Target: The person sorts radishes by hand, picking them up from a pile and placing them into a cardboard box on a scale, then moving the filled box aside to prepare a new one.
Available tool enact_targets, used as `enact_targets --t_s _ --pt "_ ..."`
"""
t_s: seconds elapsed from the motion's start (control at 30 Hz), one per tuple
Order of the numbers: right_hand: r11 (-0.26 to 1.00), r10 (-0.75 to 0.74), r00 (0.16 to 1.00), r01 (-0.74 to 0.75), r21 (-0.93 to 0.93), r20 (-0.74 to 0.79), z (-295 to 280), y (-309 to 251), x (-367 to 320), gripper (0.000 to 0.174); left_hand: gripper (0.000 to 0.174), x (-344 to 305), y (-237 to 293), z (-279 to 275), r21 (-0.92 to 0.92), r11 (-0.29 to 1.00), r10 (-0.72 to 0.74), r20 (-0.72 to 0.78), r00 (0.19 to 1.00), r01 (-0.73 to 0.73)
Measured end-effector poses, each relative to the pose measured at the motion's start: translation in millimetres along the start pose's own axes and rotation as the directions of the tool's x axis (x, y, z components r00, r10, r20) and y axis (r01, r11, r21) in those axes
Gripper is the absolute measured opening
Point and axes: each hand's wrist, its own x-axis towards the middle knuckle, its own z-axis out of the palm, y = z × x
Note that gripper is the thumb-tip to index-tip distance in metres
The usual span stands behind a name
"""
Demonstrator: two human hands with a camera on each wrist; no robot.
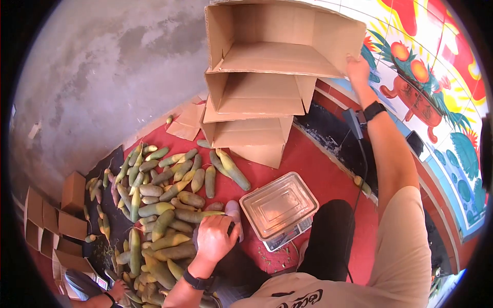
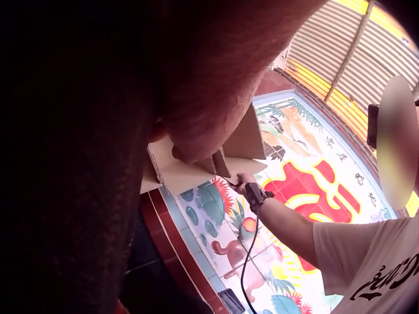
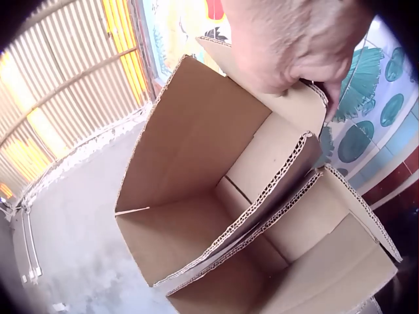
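In the head view, my right hand (image 1: pixel 358 72) grips the right side wall of the topmost cardboard box (image 1: pixel 287 59). The right wrist view shows my right hand (image 3: pixel 294 59) bent over that box's edge (image 3: pixel 308 108), thumb on the outer side. More open cardboard boxes (image 1: pixel 262 95) are stacked under it, their openings facing me. My left hand (image 1: pixel 214 238) is over my bent leg with loosely curled fingers and nothing visible in them. Close beside it lies a big heap of long green radishes (image 1: pixel 164 220). The left wrist view is mostly dark, with my left hand (image 2: pixel 209 111) near the lens.
A clear plastic tray (image 1: pixel 280 205) rests on a scale (image 1: pixel 292 238) between my legs. At lower left another person's hand (image 1: pixel 119 290) reaches to the radishes, near more cardboard boxes (image 1: pixel 46 215). A grey wall (image 1: pixel 118 66) and a painted tile wall (image 1: pixel 411 77) flank the red floor.
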Motion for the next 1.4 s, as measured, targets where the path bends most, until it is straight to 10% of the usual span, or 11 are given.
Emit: enact_targets --t_s 0.53,0.93,1.13,1.4 --pt "0.905 0.125 0.992 -0.117 0.409 0.008 -233 99 -31 0.035 0.016 1 8 9 0.043 0.999 0.035 -0.037 0.999 -0.033" --pt "1.000 0.024 0.997 -0.023 0.016 -0.069 -394 164 -62 0.044 0.015 2 10 14 0.058 0.997 0.058 0.003 0.998 -0.058" --pt "0.952 0.085 0.990 -0.047 -0.303 0.114 -398 150 -90 0.039 0.016 1 9 14 0.084 0.994 0.070 0.023 0.997 -0.071" --pt "0.978 0.093 0.895 0.000 -0.209 0.436 -331 135 -132 0.031 0.014 -3 5 12 0.107 0.994 0.018 0.035 0.999 -0.022"
